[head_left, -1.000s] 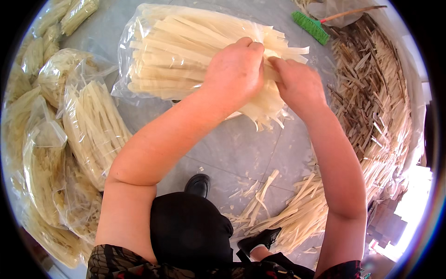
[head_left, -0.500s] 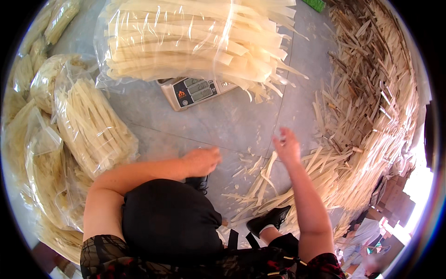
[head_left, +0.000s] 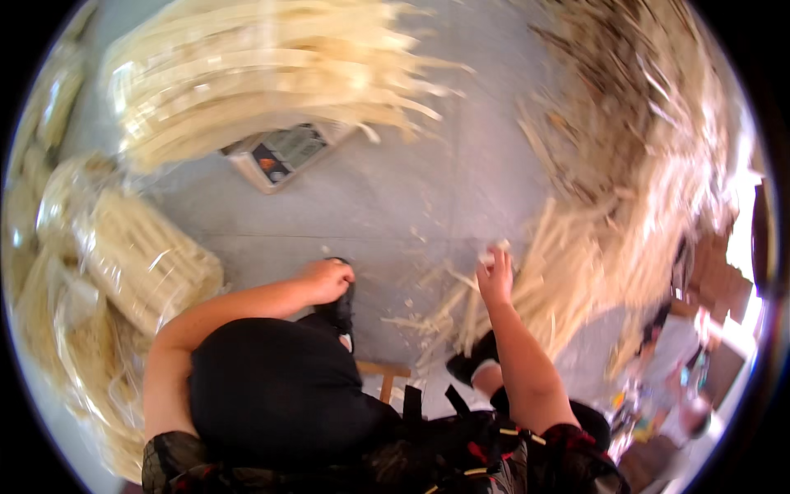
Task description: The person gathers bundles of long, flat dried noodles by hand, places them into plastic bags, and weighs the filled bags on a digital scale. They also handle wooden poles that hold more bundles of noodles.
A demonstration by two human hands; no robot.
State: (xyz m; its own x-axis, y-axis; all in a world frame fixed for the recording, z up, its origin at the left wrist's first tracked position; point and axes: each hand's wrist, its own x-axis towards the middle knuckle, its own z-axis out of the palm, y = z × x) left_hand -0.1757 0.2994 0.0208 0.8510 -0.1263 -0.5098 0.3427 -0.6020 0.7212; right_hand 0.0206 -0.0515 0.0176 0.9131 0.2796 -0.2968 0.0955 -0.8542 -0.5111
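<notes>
My left hand [head_left: 327, 281] is curled closed above my left shoe, beside my knee. Whether anything is inside its fingers is hidden. On the other side, my right hand [head_left: 495, 278] is pinched around a small whitish scrap [head_left: 487, 258], its kind blurred. That hand hovers by the near end of a heap of loose pale flat strips [head_left: 568, 272]. Ahead on the left, a large clear plastic bag of pale flat strips [head_left: 247, 78] rests on a digital scale [head_left: 284, 156], covering most of it. Strip ends stick out of the bag's right end.
Filled bags of strips [head_left: 152, 255] are piled at left. Darker brown strips [head_left: 597, 115] lie at far right. Small scraps and short strips [head_left: 424, 317] litter the grey floor [head_left: 395, 193]. A wooden stool [head_left: 385, 370] shows beneath me. Another person [head_left: 675, 354] is at lower right.
The view has shifted, so the bag and scale appear farther left. My left hand has drawn back toward my knee. My right hand has closed on a whitish scrap beside the strips.
</notes>
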